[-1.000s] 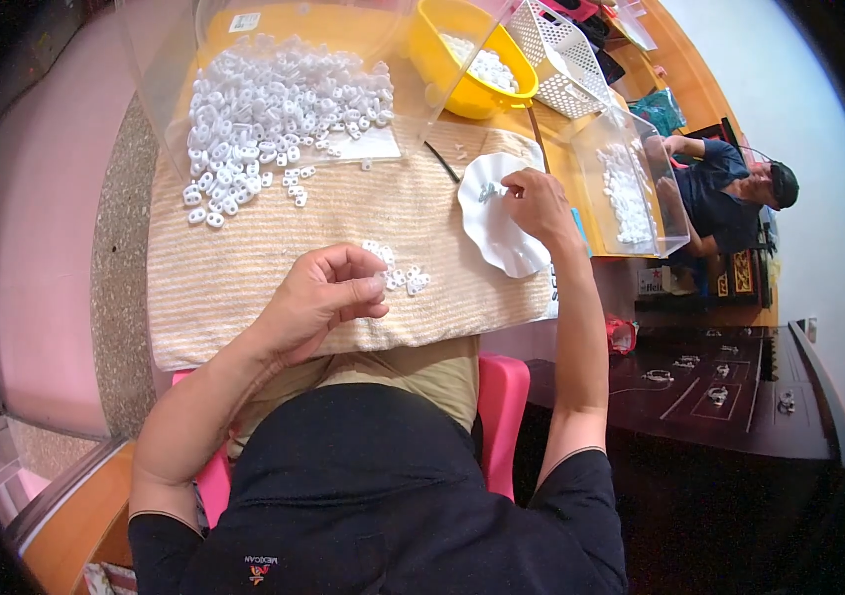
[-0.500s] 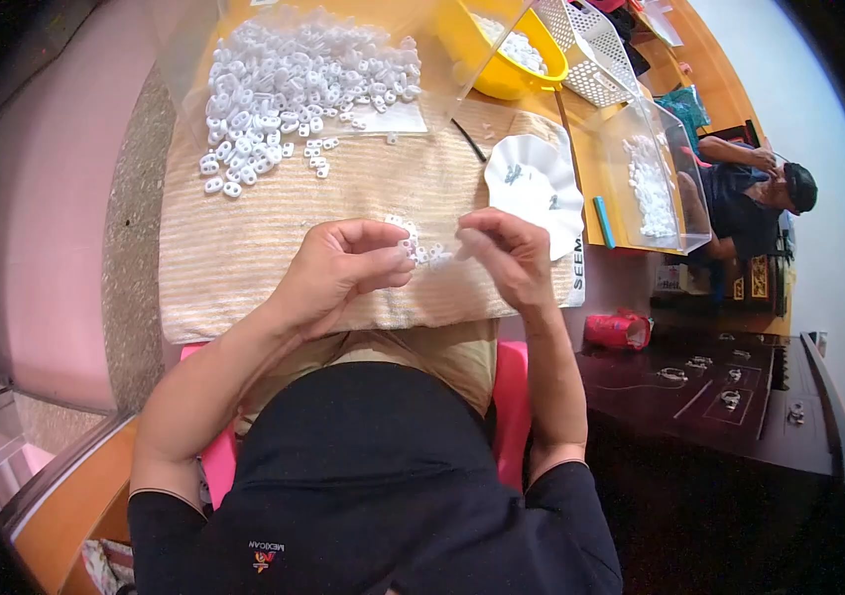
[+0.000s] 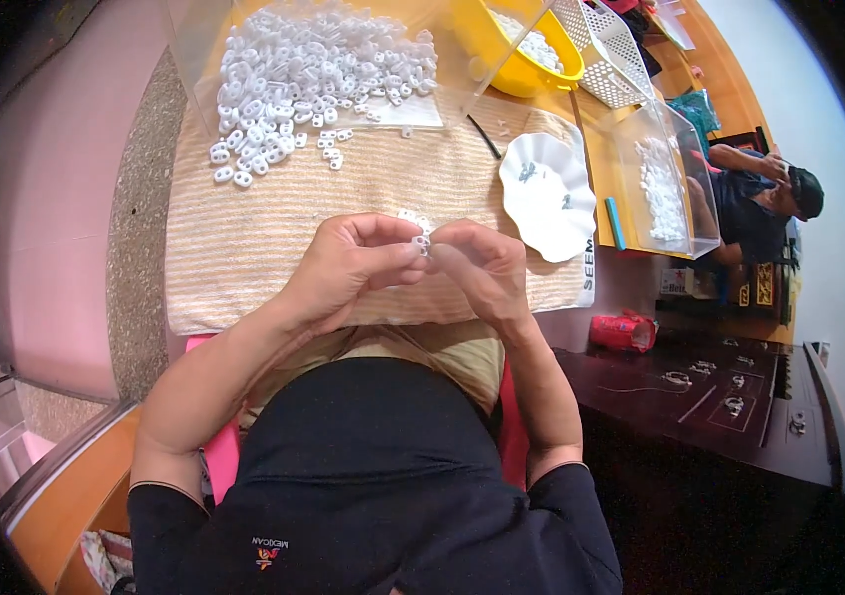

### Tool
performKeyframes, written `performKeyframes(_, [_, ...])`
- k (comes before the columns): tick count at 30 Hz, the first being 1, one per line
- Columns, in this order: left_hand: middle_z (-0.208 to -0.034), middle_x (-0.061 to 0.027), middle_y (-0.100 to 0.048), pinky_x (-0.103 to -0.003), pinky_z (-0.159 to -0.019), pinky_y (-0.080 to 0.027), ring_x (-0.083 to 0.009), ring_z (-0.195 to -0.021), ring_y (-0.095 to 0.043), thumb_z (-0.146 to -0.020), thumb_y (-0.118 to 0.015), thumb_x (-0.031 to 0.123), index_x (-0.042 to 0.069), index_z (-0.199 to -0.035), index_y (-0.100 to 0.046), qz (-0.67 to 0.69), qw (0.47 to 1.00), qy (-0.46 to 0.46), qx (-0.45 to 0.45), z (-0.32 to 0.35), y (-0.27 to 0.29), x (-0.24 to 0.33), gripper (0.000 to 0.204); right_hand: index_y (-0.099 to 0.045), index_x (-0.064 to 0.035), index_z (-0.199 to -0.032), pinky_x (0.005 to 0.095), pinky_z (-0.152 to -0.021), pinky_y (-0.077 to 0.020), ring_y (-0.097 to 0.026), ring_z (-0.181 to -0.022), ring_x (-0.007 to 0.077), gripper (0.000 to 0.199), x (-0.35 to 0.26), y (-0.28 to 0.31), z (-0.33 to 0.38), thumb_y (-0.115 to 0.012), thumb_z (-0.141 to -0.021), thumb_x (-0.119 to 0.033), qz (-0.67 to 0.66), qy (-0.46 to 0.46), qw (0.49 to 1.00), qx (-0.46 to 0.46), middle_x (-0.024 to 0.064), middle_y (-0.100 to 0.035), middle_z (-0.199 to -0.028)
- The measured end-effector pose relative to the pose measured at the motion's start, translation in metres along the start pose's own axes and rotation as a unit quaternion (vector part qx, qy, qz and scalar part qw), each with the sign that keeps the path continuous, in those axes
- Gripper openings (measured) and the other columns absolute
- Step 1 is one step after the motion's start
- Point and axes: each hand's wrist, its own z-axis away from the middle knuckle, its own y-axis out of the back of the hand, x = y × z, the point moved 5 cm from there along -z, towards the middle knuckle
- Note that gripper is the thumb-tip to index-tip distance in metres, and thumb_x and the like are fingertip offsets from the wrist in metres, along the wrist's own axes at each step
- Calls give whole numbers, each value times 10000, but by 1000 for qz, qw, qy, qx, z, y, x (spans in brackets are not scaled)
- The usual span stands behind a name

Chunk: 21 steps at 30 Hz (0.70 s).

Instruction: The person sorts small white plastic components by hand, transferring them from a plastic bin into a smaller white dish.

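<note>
Over the cloth in front of me, my left hand pinches a small cluster of white two-holed plastic pieces between thumb and fingers. My right hand is closed in a pinch right against the same cluster; its fingertips hide whatever they hold. A big heap of like white pieces lies beyond my hands, with a few loose ones at its near edge. A white wavy-edged dish with small dark bits in it rests to the right of my hands.
Beneath lies a striped beige cloth. At the far right stand a yellow basket, a white perforated basket and a clear box of white pieces. A teal stick lies beside the box. Farther right, a person in a dark cap shows.
My right hand has moved left and now meets my left hand at the white pieces. The row of pieces between the hands looks bunched together. The whole view has shifted slightly.
</note>
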Motion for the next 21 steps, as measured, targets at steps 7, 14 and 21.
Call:
performKeyframes(7, [-956,-98,-658,-270,-779,-559,-157,-835,-660,-866,-665,49,-34,-1034,-629,-3,1000,2,2,-2,0,-2,191,-658,29,-970,221,-692,-513,-631,-776,95,106,-3,0,1,-645,-892,-42,42,12,999,2,57,-671,-851])
performKeyframes(14, [-935,-89,-668,-267,-748,-571,-152,-822,-666,-863,-657,33,-24,-1029,-627,-4,1000,-1,4,-2,1,-2,178,-665,28,-967,219,-693,-511,-629,-772,97,99,-1,0,2,-639,-893,-34,30,16,999,8,60,-670,-864])
performKeyframes(21, [-937,-87,-664,-263,-748,-576,-150,-820,-669,-863,-657,30,-23,-1024,-626,-2,1000,-1,8,-1,0,-2,172,-668,31,-968,218,-693,-507,-626,-779,98,101,-4,-2,2,-640,-891,-27,37,21,999,9,56,-669,-861])
